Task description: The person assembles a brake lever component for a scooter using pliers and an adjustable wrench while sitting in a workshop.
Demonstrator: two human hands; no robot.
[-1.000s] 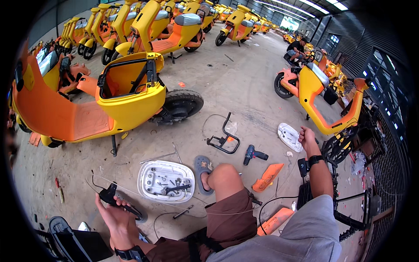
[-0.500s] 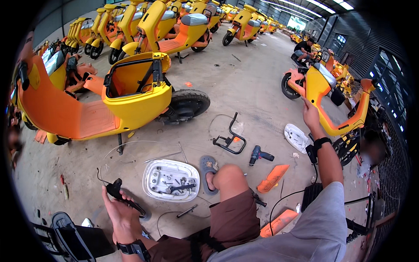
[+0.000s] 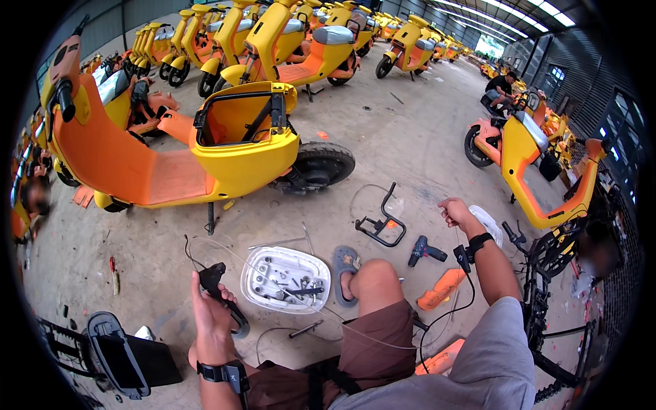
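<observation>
My left hand is closed around a black lever-shaped part, which looks like a brake lever, at the lower left. A short dark wire sticks up from its top. A thin pale cable curves from near the lever across the white tray toward my lap. Out to the right, my right hand is raised with its fingers bent together. From it a fine line, apparently the wire, runs down past my wrist. Bolts, small metal parts and a wrench lie in the tray.
Left of centre stands a yellow and orange scooter with an open seat compartment. A black tube rack, a cordless drill and an orange panel lie on the floor. Another scooter and a seated person are at right.
My right hand has come down and inward from beside the right-hand scooter, its fingers now more bent. My left hand still holds the lever. The whole view has shifted, moving the scene rightward.
</observation>
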